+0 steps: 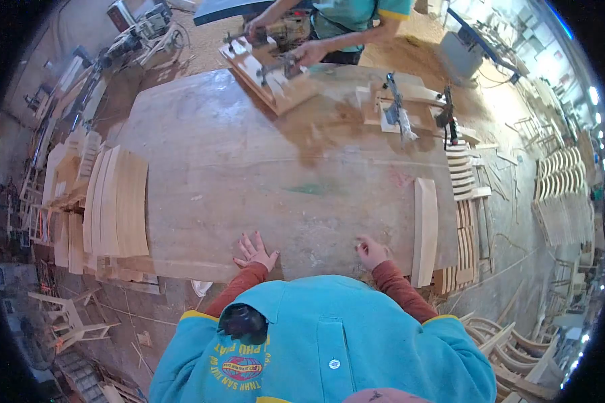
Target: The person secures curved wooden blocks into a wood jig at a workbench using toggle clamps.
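Note:
Flat on the near edge of the wooden table (249, 161) rests my left hand (255, 253), its fingers spread and nothing held. My right hand (372, 252) is at the near edge further right, its fingers curled in; whether anything small is between them is too small to tell. To the right of it lies a long pale wooden piece (424, 232). Several curved wooden boards (117, 201) stand in a stack at the table's left end.
Across the table a co-worker (346, 30) holds a wooden jig with clamps (272, 77). Another clamped wooden assembly (410, 107) sits at the far right. Stacked curved slats (465, 221) stand beyond the right edge. Chair parts (67, 316) lie on the floor.

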